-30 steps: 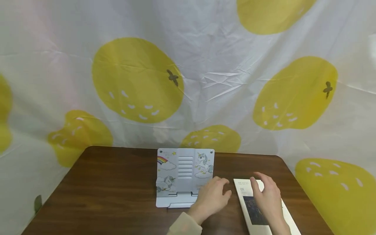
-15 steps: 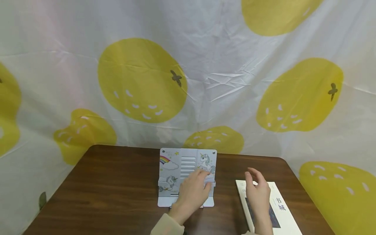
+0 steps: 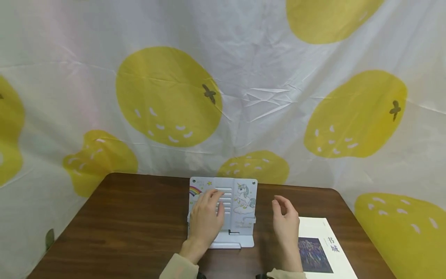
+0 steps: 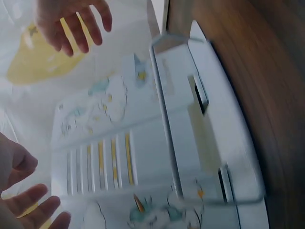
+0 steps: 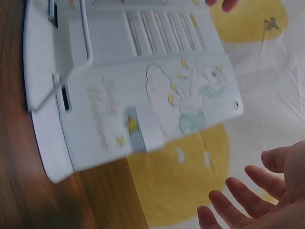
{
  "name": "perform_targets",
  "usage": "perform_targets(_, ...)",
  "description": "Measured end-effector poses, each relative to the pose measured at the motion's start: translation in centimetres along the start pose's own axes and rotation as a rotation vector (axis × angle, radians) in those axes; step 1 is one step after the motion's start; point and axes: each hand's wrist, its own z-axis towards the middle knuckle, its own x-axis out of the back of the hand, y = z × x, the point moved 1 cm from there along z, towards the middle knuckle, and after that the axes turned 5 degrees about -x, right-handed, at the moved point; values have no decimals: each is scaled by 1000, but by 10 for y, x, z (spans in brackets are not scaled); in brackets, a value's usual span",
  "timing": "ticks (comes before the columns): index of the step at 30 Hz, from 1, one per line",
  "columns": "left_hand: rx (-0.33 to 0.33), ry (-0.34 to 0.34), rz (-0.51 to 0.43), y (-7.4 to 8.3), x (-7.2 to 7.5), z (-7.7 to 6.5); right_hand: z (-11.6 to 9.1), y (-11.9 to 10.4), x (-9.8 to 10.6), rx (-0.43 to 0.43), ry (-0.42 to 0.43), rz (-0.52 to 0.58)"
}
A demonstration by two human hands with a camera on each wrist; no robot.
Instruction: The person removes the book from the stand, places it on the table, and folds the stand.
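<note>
A white reading stand [image 3: 244, 211] printed with unicorns and a rainbow stands upright on the table. Slots run down the middle of its back plate, and a bent wire [image 4: 167, 124] crosses its front above the ledge [image 5: 43, 119]. In the head view my left hand [image 3: 205, 219] is in front of the stand's left half, fingers relaxed, holding nothing. My right hand [image 3: 287, 228] hovers between the stand and a white magazine [image 3: 343, 263], overlapping the magazine's left side. Its fingers are loosely bent, with nothing in them; the right wrist view has them spread beside the stand's edge.
The dark wooden table [image 3: 139, 224] has rounded far corners. Behind it hangs a pale curtain [image 3: 251, 128] with large yellow fruit prints. The magazine lies flat at the right, a dark picture on its cover.
Both hands have moved left: the left from the stand's right side across its front, the right from over the magazine toward the stand. The stand and magazine stay in place.
</note>
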Motion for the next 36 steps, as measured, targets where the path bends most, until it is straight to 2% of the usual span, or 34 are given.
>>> perform_targets(3, -33, 20, 24, -14, 5, 0, 1, -2, -14, -16, -40, 33)
perform_targets(6, -35, 29, 52, -29, 10, -2, 2, -5, -29, -11, -50, 34)
perform_targets(16, 41, 74, 66, -57, 14, 3, 7, -18, -51, 24, -32, 48)
perform_targets(26, 246, 5, -104, -71, 9, -2, 10, -21, -65, 60, 13, 70)
perform_targets(32, 274, -22, -196, -74, 8, -2, 13, -18, -72, 120, 52, 57)
perform_targets(36, 267, -32, -216, -74, 10, -1, 13, -16, -75, 164, 82, 22)
